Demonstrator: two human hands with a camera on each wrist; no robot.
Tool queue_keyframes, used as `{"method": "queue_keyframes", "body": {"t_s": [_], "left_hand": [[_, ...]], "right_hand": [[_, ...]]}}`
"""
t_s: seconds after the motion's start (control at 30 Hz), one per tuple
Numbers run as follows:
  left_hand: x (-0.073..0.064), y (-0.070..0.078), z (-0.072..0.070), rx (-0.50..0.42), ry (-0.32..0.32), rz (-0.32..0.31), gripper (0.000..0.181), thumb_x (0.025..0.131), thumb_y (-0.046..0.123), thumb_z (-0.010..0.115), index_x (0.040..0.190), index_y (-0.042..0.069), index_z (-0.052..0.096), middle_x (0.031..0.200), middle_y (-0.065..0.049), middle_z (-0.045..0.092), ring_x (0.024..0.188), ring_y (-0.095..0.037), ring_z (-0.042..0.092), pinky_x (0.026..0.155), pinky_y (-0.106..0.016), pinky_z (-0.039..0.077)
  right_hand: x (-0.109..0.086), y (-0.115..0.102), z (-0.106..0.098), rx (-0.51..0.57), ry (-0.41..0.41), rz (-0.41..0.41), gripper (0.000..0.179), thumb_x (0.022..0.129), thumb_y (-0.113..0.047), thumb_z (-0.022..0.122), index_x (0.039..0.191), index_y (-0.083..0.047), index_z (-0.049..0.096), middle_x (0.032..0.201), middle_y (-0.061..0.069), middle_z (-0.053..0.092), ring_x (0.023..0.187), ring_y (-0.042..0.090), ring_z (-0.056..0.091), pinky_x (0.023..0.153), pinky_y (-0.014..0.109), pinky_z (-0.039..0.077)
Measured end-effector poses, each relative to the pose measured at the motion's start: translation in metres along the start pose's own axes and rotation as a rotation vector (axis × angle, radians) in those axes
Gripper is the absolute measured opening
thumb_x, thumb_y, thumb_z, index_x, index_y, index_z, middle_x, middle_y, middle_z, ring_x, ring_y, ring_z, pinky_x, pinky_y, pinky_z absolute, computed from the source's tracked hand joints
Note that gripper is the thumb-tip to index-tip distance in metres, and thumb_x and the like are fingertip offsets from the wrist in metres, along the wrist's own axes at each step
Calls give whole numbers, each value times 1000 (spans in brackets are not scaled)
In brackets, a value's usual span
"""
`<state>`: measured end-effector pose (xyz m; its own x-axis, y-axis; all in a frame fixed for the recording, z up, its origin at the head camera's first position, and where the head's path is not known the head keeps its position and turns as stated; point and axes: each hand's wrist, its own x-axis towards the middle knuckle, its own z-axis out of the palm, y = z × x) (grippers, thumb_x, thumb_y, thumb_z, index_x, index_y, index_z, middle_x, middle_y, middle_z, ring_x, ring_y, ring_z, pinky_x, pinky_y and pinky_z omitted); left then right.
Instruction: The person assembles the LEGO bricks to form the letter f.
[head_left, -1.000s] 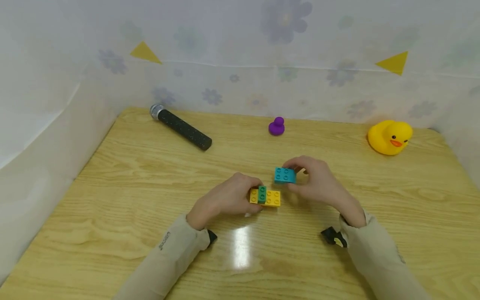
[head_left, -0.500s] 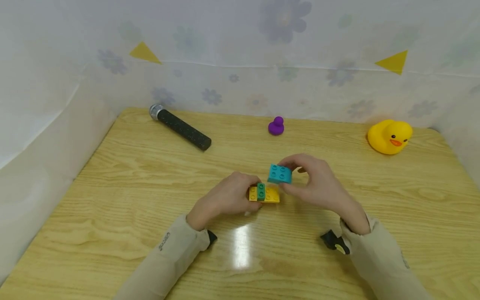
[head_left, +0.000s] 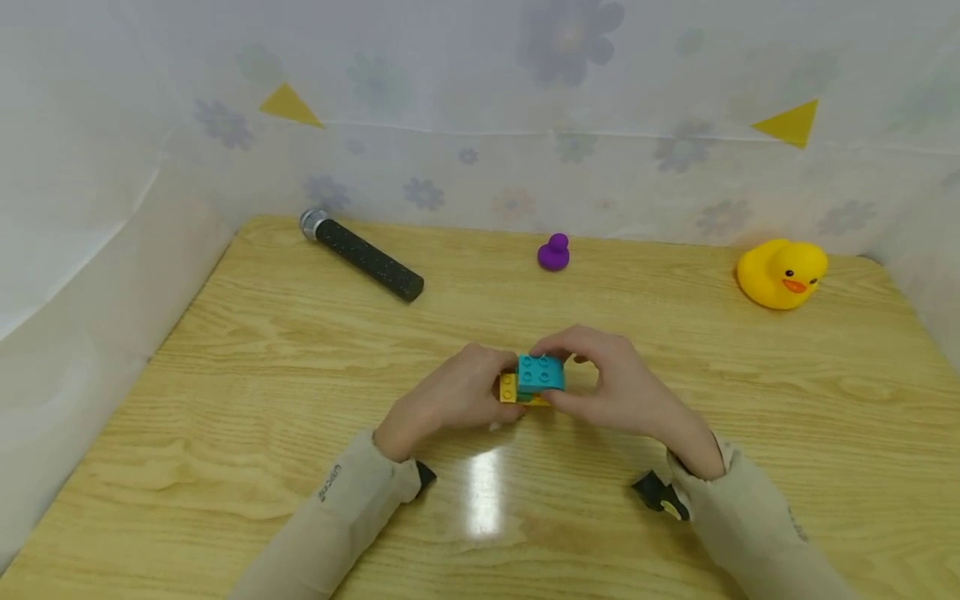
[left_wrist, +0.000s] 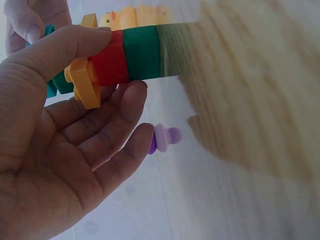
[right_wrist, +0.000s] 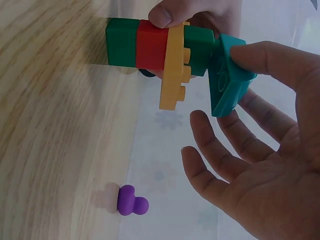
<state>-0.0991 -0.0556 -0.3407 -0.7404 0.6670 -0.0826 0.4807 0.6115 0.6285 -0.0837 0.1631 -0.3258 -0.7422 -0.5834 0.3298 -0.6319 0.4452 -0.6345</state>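
Note:
A small tower of toy building bricks stands on the wooden table. From the bottom it has a green brick [right_wrist: 121, 42], a red brick [right_wrist: 151, 46], a long yellow plate [right_wrist: 172, 75] and a narrow upper green brick [right_wrist: 198, 47]. My left hand [head_left: 459, 388] grips the tower from the left, thumb and fingers around the red brick. My right hand [head_left: 618, 382] pinches a teal brick [head_left: 540, 373] with one curved side between thumb and fingers. In the right wrist view, this teal brick sits tilted at the upper green brick's top; whether they are joined I cannot tell.
Toward the back of the table [head_left: 300, 375] lie a black microphone [head_left: 367, 257] on the left, a small purple duck [head_left: 554, 253] in the middle and a yellow rubber duck [head_left: 782, 275] on the right. A flowered white curtain [head_left: 480, 100] hangs behind.
My right hand has carried the teal brick left and down, from beside the tower to over the upper green brick. My left hand has kept its grip almost in place.

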Motion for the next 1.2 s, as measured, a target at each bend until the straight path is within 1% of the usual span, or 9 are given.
{"method": "queue_keyframes", "body": {"t_s": [0.27, 0.43, 0.57, 0.73, 0.9, 1.2], "left_hand": [[1, 1, 1, 21, 1, 0, 25, 80, 23, 77, 96, 11, 62, 80, 5, 60, 65, -9, 50, 59, -22, 42], [1, 2, 1, 15, -3, -5, 25, 80, 22, 77, 96, 10, 62, 80, 5, 60, 66, -9, 51, 59, -22, 43], [1, 1, 1, 10, -3, -14, 26, 80, 23, 77, 96, 10, 62, 80, 5, 60, 65, -9, 51, 59, -22, 43], [0, 1, 1, -11, -4, -25, 26, 80, 22, 78, 96, 9, 62, 80, 4, 60, 66, -10, 51, 59, -23, 43], [0, 1, 1, -20, -5, -24, 27, 80, 22, 78, 98, 9, 62, 81, 5, 61, 67, -10, 52, 60, -23, 44], [0, 1, 1, -5, 2, -15, 25, 81, 23, 77, 96, 10, 62, 79, 5, 60, 65, -9, 51, 59, -22, 44]], "right_hand": [[0, 0, 0, -5, 0, -25, 40, 72, -2, 80, 110, -10, 67, 98, -4, 67, 85, 9, 60, 69, 39, 51], [-1, -1, -1, 33, -14, -16, 38, 73, 0, 79, 109, -9, 68, 99, -2, 67, 85, 11, 61, 69, 40, 54], [0, 0, -2, 55, -23, -7, 38, 74, 1, 78, 109, -9, 69, 100, 0, 67, 84, 12, 61, 68, 38, 55], [1, 1, 0, 61, -31, 1, 38, 74, 1, 77, 110, -9, 69, 101, 1, 67, 83, 12, 61, 67, 37, 54], [1, 1, 1, 68, -36, 17, 38, 74, 2, 76, 109, -9, 69, 101, 1, 67, 84, 12, 60, 67, 38, 54], [1, 2, 1, 61, -31, 2, 39, 72, 4, 78, 109, -8, 69, 101, 2, 68, 83, 12, 60, 65, 35, 53]]}}
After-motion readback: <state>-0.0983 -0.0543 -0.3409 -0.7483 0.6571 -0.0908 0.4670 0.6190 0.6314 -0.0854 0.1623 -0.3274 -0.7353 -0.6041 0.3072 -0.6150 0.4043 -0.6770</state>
